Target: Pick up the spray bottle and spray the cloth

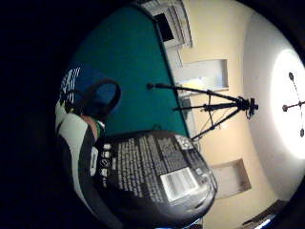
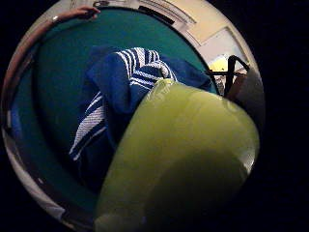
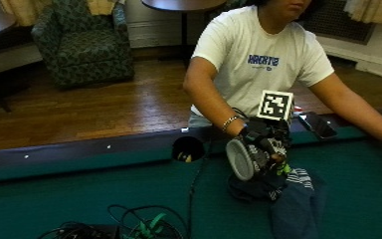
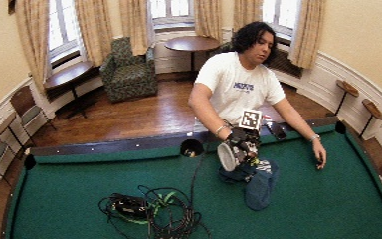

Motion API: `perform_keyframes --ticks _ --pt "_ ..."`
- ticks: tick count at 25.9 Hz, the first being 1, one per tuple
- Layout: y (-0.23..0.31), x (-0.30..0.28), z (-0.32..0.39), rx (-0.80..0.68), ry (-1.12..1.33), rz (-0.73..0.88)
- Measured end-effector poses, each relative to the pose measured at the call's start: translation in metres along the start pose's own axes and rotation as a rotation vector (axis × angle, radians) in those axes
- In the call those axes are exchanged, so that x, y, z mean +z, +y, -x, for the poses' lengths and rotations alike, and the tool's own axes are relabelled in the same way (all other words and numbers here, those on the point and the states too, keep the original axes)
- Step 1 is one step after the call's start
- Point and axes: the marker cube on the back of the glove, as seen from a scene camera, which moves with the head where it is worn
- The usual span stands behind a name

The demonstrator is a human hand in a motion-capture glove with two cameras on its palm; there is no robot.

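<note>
Spray bottle [image 3: 240,158] up, gripped in gloved right hand [image 3: 262,141], fingers curled round it.
Held tilted just above blue striped cloth [image 3: 296,196]; best aimed nozzle-down at cloth before squeezing trigger.

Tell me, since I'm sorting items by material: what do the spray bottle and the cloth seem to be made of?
Spray bottle: probably plastic, smooth and glossy yellow-green, with a printed black label. The gloved right hand grips it.
Cloth: soft woven fabric, dark blue with white stripes, lying crumpled in folds on the green table felt.
</note>
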Motion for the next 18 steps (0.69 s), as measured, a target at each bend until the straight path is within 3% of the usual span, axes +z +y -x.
perform_keyframes --ticks 5,11,18 --pt "0.009 -0.002 -0.02 0.092 -0.067 -0.015" --pt "0.025 -0.01 -0.075 0.332 -0.243 -0.083" --pt "0.055 -0.022 -0.107 0.716 -0.752 -0.172"
